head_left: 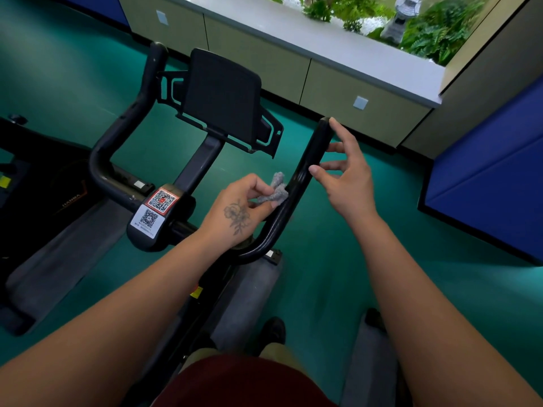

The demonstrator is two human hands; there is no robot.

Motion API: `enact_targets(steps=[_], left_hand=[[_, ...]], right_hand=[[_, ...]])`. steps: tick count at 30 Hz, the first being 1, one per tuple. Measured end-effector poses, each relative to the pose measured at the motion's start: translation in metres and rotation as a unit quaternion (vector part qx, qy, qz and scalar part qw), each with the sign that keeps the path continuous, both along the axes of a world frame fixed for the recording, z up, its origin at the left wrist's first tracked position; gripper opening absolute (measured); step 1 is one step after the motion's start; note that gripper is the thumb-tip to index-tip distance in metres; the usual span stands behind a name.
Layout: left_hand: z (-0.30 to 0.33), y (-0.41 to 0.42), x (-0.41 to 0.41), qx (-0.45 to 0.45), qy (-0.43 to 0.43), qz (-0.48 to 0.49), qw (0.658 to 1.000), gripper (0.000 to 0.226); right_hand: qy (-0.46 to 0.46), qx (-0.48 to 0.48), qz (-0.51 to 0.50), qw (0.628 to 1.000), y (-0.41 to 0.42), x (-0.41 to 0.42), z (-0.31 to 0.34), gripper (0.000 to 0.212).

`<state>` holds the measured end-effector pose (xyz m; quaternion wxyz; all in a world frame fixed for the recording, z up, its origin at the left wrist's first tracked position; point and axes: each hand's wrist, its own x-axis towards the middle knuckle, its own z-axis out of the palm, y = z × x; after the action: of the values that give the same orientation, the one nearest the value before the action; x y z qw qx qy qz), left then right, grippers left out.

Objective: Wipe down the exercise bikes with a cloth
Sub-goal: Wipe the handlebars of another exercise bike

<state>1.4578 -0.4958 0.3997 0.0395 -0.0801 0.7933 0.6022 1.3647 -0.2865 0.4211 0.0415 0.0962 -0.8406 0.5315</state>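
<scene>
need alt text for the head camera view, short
A person's left hand pinches a small grey cloth against the right handlebar of a black exercise bike, while the right hand touches the bar's upper end with open fingers. Green floor below.

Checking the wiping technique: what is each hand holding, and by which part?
The left hand pinches the bunched grey cloth at its near end, against the right handlebar. The right hand holds nothing; its fingers touch the bar.

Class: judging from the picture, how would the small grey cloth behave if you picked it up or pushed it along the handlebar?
The grey cloth is crumpled in the left hand, so probably floppy. It looks small and fuzzy, likely light. Pushed along the glossy handlebar, it may bunch.
</scene>
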Motion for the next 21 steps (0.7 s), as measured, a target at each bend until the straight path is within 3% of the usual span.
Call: enact_targets(steps=[21], left_hand=[[0.01,0.02,-0.025,-0.016,0.008,0.016,1.0,0.018]], right_hand=[[-0.02,-0.049,0.043,0.998,0.013,-0.02,-0.007,0.091]])
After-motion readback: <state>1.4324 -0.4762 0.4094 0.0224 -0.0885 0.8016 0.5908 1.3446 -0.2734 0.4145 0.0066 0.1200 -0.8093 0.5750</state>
